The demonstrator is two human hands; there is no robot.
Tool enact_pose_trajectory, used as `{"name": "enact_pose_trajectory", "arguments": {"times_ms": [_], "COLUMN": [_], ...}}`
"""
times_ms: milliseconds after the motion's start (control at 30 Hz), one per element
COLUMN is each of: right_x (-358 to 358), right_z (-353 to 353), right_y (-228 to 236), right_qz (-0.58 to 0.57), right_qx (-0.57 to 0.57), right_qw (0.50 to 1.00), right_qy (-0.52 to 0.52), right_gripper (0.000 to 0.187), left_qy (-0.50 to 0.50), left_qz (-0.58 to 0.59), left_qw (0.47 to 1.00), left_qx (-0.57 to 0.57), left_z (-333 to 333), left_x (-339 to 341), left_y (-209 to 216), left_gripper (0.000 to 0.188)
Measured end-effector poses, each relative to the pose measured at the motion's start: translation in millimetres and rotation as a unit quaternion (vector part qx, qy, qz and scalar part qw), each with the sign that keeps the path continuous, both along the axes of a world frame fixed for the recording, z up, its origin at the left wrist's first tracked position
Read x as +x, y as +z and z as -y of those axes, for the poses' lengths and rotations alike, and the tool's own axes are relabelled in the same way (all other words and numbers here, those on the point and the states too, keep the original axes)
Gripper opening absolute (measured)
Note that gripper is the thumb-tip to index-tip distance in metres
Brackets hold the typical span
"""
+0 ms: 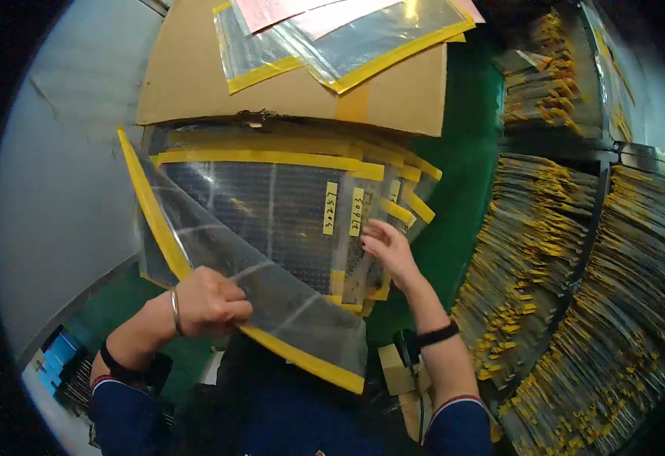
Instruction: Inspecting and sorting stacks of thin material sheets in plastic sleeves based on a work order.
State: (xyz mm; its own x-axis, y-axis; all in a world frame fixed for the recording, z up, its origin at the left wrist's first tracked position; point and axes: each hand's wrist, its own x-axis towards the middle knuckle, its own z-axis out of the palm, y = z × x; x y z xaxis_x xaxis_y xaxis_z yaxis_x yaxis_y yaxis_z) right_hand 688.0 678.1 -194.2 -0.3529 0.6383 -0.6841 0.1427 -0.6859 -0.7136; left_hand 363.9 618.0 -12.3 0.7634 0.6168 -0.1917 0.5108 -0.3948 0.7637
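Note:
My left hand (209, 301) is closed on the near edge of a clear sheet edged in yellow tape (271, 292), lifted and slanting across the pile. Under it lies a stack of similar taped sheets (249, 209), fanned out toward the right, with a dark grid pattern showing through. Small yellow labels (356, 212) sit along their right side. My right hand (385, 247) is at that fanned right side, next to the labels, its fingers apart and slightly curled. Whether its fingertips touch a sheet is hard to see.
Beyond the stack is a cardboard box (401, 91) with more taped sheets (363, 53) and pink papers (268, 11) on top. Densely packed rows of yellow-edged sheets (537, 258) fill racks at the right. A grey wall (66, 152) stands close on the left, and the floor (465, 175) is green.

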Motion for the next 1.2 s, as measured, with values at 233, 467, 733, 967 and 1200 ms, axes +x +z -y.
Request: {"name": "enact_pose_trajectory", "arguments": {"times_ms": [233,467,733,967,1200], "right_x": [-66.4,-75.8,-61.0,-47.0,-43.3], "right_z": [-23.3,-28.2,58.4,58.8,-81.8], "right_y": [-36.5,4.3,92.0,106.5,32.5], "right_qz": [0.175,0.25,-0.12,-0.174,0.217], "right_qx": [0.042,0.236,0.529,0.449,0.498], "right_qw": [0.982,0.916,0.77,0.79,0.774], "right_qy": [0.051,0.206,0.337,0.379,0.327], "right_gripper": [0.043,0.019,0.005,0.011,0.036], "left_qy": [0.025,0.057,0.312,0.18,0.076], "left_qz": [-0.037,-0.026,-0.057,-0.075,-0.001], "left_qw": [0.998,0.998,0.948,0.974,0.991], "left_qx": [-0.053,0.021,0.032,0.114,0.112], "left_z": [19.9,9.6,20.6,16.0,41.4], "left_x": [-39.1,-40.3,-27.4,-23.5,-20.7], "left_y": [1.7,-3.5,3.6,9.4,-7.1], "left_gripper": [0.029,0.038,0.05,0.02,0.009]}}
